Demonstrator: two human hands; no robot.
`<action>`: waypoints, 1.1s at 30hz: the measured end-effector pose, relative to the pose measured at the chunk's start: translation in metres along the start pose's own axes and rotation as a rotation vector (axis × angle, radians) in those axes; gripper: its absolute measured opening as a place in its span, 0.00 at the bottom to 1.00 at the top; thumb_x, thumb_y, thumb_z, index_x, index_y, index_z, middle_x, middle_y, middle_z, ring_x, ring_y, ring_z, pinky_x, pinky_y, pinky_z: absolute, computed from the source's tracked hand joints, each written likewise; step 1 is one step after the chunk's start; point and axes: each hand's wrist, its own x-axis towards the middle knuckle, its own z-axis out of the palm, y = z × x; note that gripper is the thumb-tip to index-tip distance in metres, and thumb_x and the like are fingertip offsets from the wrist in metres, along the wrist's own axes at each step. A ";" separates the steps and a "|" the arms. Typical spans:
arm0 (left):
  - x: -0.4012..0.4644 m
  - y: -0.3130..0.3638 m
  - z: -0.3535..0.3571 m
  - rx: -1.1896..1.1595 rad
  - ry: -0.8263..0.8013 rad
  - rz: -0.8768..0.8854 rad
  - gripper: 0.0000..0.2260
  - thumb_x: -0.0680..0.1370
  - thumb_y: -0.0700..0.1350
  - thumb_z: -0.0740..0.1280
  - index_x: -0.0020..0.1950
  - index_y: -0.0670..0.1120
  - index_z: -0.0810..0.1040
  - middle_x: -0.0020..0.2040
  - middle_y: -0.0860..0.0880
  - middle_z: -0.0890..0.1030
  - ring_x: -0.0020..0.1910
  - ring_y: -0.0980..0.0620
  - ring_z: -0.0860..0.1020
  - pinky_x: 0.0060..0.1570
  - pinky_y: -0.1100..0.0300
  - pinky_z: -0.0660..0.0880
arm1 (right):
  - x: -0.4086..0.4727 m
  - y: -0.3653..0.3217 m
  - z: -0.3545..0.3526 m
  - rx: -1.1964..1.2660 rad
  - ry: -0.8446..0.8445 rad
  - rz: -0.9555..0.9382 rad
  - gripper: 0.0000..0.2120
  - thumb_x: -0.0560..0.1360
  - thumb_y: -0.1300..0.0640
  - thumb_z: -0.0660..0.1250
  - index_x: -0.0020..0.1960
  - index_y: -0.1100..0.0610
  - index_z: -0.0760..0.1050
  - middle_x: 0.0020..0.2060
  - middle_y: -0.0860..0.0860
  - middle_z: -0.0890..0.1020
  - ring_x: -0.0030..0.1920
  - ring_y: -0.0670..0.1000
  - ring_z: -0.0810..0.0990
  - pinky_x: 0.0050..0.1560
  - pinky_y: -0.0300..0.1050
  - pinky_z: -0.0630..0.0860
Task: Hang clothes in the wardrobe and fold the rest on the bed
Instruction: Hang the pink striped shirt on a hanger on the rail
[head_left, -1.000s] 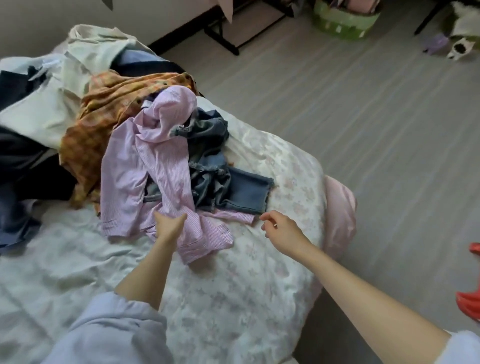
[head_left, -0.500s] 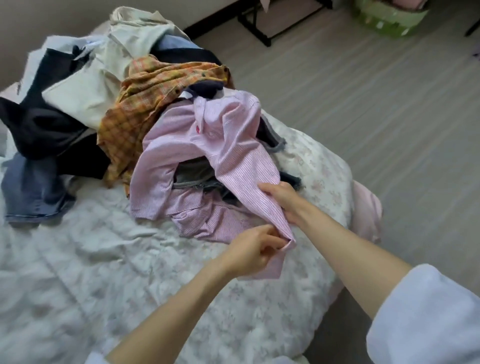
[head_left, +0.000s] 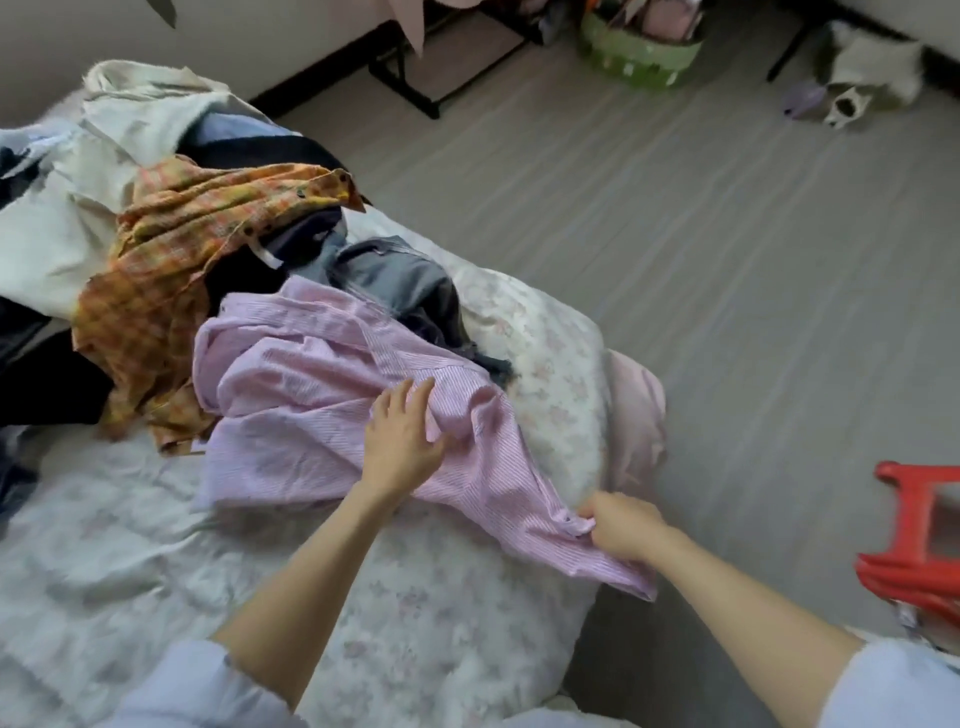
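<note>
Two arms outstretched — left hand (head_left: 402, 441) flat, fingers spread on pink shirt (head_left: 322, 415), right hand (head_left: 621, 525) pinching its hem

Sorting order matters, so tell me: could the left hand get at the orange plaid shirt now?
Probably yes: the left hand lies flat on the pink shirt, holding nothing, and the orange plaid shirt lies uncovered beside it.

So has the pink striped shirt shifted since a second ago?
Yes. The pink striped shirt has come off the orange plaid shirt and now lies spread toward the bed's near corner, the left hand flat on it, the right hand gripping its edge.
</note>
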 end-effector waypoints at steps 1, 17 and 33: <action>0.007 0.005 0.005 0.079 -0.086 0.018 0.34 0.75 0.53 0.67 0.76 0.51 0.54 0.77 0.45 0.53 0.74 0.41 0.52 0.70 0.45 0.55 | 0.000 0.006 0.002 -0.038 0.016 0.034 0.15 0.74 0.61 0.57 0.57 0.51 0.75 0.58 0.54 0.78 0.59 0.56 0.76 0.51 0.44 0.70; 0.081 -0.023 0.021 0.775 -0.348 0.364 0.11 0.78 0.42 0.61 0.60 0.47 0.74 0.59 0.48 0.77 0.60 0.48 0.73 0.54 0.54 0.74 | 0.027 0.016 0.002 0.472 0.125 -0.035 0.22 0.79 0.56 0.57 0.72 0.56 0.62 0.70 0.54 0.68 0.68 0.52 0.68 0.66 0.42 0.64; 0.008 0.163 -0.090 -0.216 0.003 0.403 0.12 0.72 0.49 0.72 0.43 0.48 0.68 0.27 0.54 0.75 0.26 0.55 0.70 0.29 0.63 0.63 | -0.044 -0.025 -0.084 0.967 0.866 -0.421 0.14 0.77 0.61 0.62 0.62 0.56 0.73 0.49 0.49 0.80 0.46 0.47 0.77 0.46 0.29 0.70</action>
